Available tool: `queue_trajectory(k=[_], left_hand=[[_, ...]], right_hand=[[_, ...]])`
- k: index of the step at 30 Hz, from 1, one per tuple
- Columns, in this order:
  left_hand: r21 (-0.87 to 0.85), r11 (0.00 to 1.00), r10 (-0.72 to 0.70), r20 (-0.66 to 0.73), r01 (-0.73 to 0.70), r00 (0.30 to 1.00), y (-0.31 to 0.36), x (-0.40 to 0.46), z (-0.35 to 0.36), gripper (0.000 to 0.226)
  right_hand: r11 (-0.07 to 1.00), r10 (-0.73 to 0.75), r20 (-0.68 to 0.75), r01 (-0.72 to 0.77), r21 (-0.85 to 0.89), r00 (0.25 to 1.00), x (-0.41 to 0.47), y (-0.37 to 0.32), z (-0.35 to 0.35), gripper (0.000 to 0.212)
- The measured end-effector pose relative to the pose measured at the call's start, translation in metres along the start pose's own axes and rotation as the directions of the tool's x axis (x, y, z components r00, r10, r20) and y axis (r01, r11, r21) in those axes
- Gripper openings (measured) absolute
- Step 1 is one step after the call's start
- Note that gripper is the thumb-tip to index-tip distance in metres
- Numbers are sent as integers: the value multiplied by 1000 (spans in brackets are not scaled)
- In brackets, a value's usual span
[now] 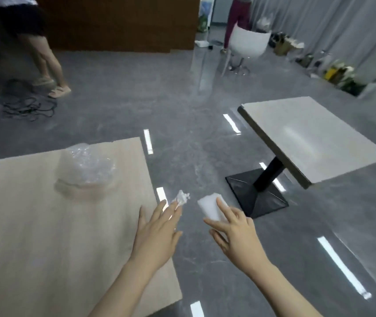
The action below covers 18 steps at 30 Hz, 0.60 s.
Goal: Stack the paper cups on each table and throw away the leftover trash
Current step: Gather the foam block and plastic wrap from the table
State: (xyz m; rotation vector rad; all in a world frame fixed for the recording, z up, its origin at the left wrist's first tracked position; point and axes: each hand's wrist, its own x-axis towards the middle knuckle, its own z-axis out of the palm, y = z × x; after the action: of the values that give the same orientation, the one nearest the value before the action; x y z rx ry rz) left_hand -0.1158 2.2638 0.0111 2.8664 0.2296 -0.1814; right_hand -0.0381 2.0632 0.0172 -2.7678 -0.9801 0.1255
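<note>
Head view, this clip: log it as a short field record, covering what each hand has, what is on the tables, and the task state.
left hand: pinches a crumpled white paper scrap at its fingertips
right hand: holds a white paper cup, tipped on its side
wooden table: bears a crumpled clear plastic bag
white table: shows nothing on its top
task state: trash and cup in hand over the floor, no bin visible

matt wood table (33, 225), glossy floor (182, 110), crinkled plastic (86, 165)
</note>
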Motion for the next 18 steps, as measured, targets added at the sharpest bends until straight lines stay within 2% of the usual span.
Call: queue_trajectory(k=[3, 7, 12, 18], left_hand=[[18, 983, 180, 36, -180, 983, 39, 16, 7, 60], [-13, 925, 379, 81, -379, 922, 101, 24, 22, 60], [14, 812, 574, 171, -584, 801, 186, 19, 49, 61], [45, 664, 715, 256, -747, 651, 305, -7, 75, 63]], right_hand=[[981, 192, -93, -187, 52, 977, -47, 24, -11, 29], [904, 427, -114, -424, 48, 897, -122, 56, -18, 33], [749, 661, -182, -653, 109, 728, -215, 82, -31, 35], [582, 808, -230, -795, 173, 542, -325, 120, -42, 40]])
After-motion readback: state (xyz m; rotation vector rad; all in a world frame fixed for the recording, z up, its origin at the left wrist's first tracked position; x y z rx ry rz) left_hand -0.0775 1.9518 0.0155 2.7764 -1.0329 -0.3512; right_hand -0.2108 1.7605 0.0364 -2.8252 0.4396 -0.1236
